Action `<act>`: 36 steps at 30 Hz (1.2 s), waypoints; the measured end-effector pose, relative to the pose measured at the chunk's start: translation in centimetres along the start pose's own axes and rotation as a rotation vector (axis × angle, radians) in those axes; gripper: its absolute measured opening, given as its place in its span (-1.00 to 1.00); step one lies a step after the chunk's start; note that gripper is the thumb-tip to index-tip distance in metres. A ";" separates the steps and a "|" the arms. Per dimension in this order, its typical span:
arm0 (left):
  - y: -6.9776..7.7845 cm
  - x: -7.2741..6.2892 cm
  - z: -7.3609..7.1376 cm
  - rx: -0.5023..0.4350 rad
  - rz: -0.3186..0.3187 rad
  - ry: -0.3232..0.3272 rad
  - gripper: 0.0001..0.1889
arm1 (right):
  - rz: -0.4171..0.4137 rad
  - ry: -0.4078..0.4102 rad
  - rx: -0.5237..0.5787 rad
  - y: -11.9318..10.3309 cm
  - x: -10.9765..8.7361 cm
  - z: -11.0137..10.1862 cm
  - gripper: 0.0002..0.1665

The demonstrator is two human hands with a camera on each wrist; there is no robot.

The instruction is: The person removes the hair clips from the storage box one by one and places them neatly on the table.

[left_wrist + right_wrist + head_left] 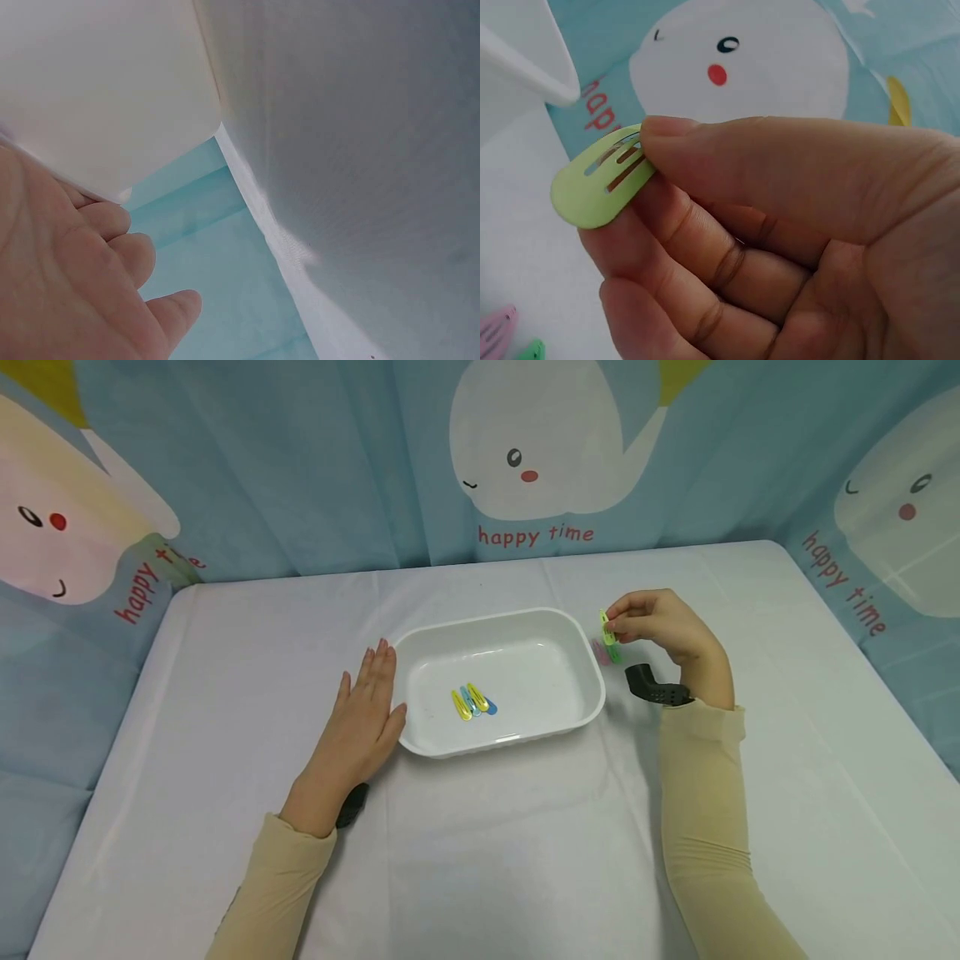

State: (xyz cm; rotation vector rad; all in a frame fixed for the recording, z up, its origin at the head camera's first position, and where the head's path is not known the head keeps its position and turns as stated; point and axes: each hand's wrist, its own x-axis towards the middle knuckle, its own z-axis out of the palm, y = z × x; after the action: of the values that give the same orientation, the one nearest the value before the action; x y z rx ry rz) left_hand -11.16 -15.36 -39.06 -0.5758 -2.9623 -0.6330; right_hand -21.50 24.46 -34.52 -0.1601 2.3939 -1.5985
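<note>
Between thumb and fingers my right hand pinches a yellow-green snap hair clip, just off the right end of a white tray. Below that hand lie a pink hair clip and a green hair clip on the cloth. Several yellow and blue hair clips rest together on the tray's floor, left of its middle. With fingers straight, my left hand rests against the tray's left side; the left wrist view shows its palm beside the tray's wall.
A white cloth covers the table. Behind it hangs a blue curtain printed with whales, which also runs along both sides. Each wrist carries a black camera mount, such as the one on the right.
</note>
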 end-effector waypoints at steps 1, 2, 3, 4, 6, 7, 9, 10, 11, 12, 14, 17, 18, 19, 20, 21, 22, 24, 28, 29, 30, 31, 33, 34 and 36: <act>0.0 0.0 0.0 0.000 0.000 0.000 -0.32 | -0.001 0.006 -0.003 0.1 0.0 -0.1 -0.87; 0.0 0.0 0.0 0.000 -0.001 0.000 -0.32 | 0.001 0.013 -0.007 0.3 0.0 -0.2 -0.88; 0.0 0.0 0.0 0.001 -0.002 0.000 -0.32 | 0.003 0.019 -0.008 0.4 0.0 -0.3 -0.88; 0.0 0.0 0.0 0.002 -0.002 0.000 -0.32 | 0.006 0.025 -0.008 0.4 0.0 -0.3 -0.88; 0.0 0.0 0.0 0.002 -0.005 -0.003 -0.32 | 0.012 0.030 -0.012 0.6 0.0 -0.5 -0.87; 0.0 0.0 0.0 0.003 -0.006 -0.003 -0.32 | 0.017 0.032 -0.013 0.7 0.0 -0.5 -0.86; 0.0 0.0 0.0 0.003 -0.007 -0.005 -0.32 | 0.027 0.032 -0.011 0.9 -0.1 -0.6 -0.83; 0.0 0.0 0.0 0.002 -0.007 -0.004 -0.32 | 0.035 0.033 -0.010 0.9 -0.1 -0.7 -0.82; 0.0 -0.1 0.0 0.001 -0.007 -0.003 -0.32 | 0.041 0.031 -0.010 1.0 -0.1 -0.7 -0.81; 0.0 -0.1 0.0 0.000 -0.006 -0.002 -0.32 | 0.049 0.032 -0.008 1.1 -0.1 -0.7 -0.80; 0.0 -0.1 0.0 -0.001 -0.003 -0.001 -0.32 | 0.063 0.033 -0.010 1.3 -0.1 -0.8 -0.78; 0.0 -0.1 0.1 -0.001 0.002 0.003 -0.32 | 0.082 0.036 -0.023 1.5 0.0 -0.9 -0.77; 0.0 -0.1 0.1 0.000 0.003 0.003 -0.32 | 0.089 0.039 -0.028 1.6 0.0 -0.9 -0.77; 0.0 -0.1 0.1 0.000 0.004 0.004 -0.32 | 0.094 0.038 -0.035 1.7 0.0 -0.9 -0.77; 0.0 -0.1 0.1 -0.001 0.005 0.005 -0.32 | 0.100 0.036 -0.042 1.8 0.1 -1.0 -0.77; 0.0 -0.1 0.1 0.000 0.006 0.007 -0.32 | 0.107 0.036 -0.048 1.9 0.1 -1.0 -0.76; 0.0 -0.1 0.1 -0.001 0.006 0.007 -0.32 | 0.112 0.035 -0.053 2.0 0.1 -1.0 -0.76; 0.0 -0.1 0.1 -0.001 0.006 0.006 -0.32 | 0.126 0.032 -0.061 2.1 0.2 -1.0 -0.76; 0.0 0.0 0.1 -0.002 0.006 0.009 -0.32 | 0.152 0.032 -0.069 2.4 0.2 -1.1 -0.75; 0.0 0.0 0.1 -0.003 0.006 0.009 -0.32 | 0.158 0.033 -0.071 2.4 0.2 -1.1 -0.74; -0.1 0.0 0.1 -0.004 0.008 0.010 -0.32 | 0.161 0.033 -0.074 2.5 0.2 -1.1 -0.74; 0.0 0.0 0.1 -0.003 0.009 0.011 -0.32 | 0.165 0.034 -0.076 2.6 0.3 -1.2 -0.74; 0.0 0.0 0.1 -0.003 0.009 0.011 -0.32 | 0.169 0.037 -0.082 2.7 0.2 -1.2 -0.73; 0.0 0.0 0.1 -0.003 0.010 0.010 -0.32 | 0.170 0.040 -0.085 2.7 0.2 -1.2 -0.73; 0.0 0.0 0.0 -0.001 0.009 0.009 -0.32 | 0.173 0.047 -0.089 2.8 0.2 -1.3 -0.73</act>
State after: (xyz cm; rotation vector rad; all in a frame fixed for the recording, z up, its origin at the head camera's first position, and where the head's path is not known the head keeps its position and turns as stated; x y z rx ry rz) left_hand -11.14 -15.37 -39.12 -0.5848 -2.9491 -0.6350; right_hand -21.93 26.63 -36.71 0.0679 2.4405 -1.4357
